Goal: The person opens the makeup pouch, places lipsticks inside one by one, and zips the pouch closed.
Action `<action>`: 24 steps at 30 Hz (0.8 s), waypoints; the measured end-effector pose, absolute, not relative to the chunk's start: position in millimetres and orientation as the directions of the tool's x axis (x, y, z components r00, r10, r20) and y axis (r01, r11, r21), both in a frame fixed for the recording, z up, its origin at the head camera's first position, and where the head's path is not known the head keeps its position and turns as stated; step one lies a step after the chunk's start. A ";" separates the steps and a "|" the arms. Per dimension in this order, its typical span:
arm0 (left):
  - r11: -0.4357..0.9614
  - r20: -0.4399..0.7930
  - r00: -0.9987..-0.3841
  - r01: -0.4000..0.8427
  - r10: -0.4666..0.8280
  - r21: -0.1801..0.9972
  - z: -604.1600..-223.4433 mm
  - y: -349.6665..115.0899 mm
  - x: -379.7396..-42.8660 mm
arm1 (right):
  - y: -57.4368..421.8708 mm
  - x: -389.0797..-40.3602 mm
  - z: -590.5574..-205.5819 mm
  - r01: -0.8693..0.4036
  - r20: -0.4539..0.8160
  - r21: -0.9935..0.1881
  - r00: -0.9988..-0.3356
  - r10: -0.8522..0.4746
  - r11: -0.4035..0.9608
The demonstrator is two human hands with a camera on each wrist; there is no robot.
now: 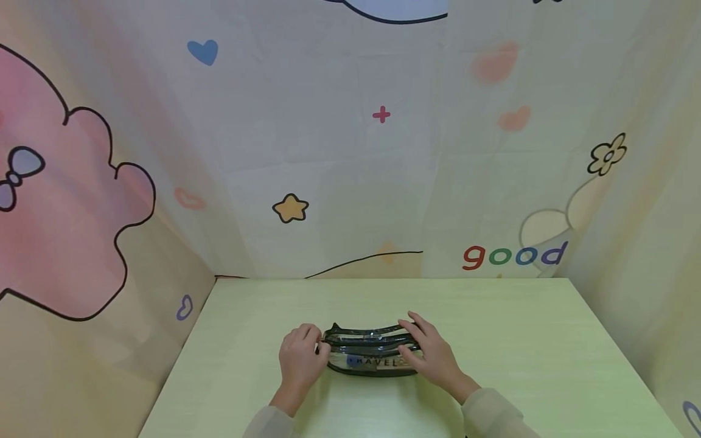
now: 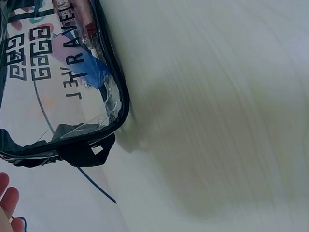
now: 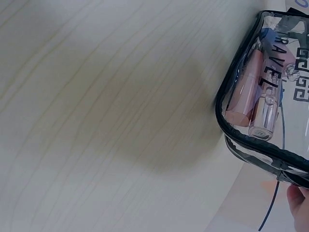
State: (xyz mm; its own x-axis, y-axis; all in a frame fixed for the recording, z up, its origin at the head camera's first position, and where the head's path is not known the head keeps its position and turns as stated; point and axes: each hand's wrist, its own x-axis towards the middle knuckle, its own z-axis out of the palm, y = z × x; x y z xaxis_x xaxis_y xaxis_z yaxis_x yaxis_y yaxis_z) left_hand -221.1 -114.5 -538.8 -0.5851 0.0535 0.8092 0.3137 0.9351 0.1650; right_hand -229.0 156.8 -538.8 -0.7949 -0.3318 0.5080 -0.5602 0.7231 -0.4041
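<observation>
A clear plastic travel pouch (image 1: 372,363) with black trim and the printed word TRAVEL stands on the table in front of me. Inside it show a pink tube (image 3: 247,87), a clear bottle (image 3: 264,113) and something blue (image 2: 91,70). At the pouch's left end my left hand (image 1: 301,356) has its fingers bent, pinching near the top edge; the exact part is hidden. My right hand (image 1: 435,356) holds the right end, thumb in front and fingers spread over the top. A black tab (image 2: 89,151) sticks out from the pouch's left side.
The pale wood-grain table (image 1: 547,340) extends around the pouch. A printed cloth (image 1: 350,152) with hearts, a star and the word good hangs behind it and along both sides.
</observation>
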 end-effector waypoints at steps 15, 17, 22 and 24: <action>0.951 0.763 -0.646 0.250 0.023 0.183 -537.7 -118.5 -220.7 | 156.7 -230.3 -538.7 -0.555 0.503 -0.405 -0.799 -0.330 0.726; 0.953 0.752 -0.659 0.232 0.008 0.193 -536.9 -118.1 -220.6 | 156.7 -230.2 -538.6 -0.554 0.504 -0.405 -0.799 -0.328 0.727; 0.958 0.724 -0.689 0.196 -0.018 0.210 -535.0 -117.2 -220.3 | 156.6 -229.8 -538.8 -0.553 0.505 -0.407 -0.799 -0.325 0.727; 0.958 0.705 -0.708 0.184 -0.025 0.219 -534.1 -117.1 -219.5 | 156.6 -229.7 -539.2 -0.552 0.506 -0.406 -0.799 -0.324 0.728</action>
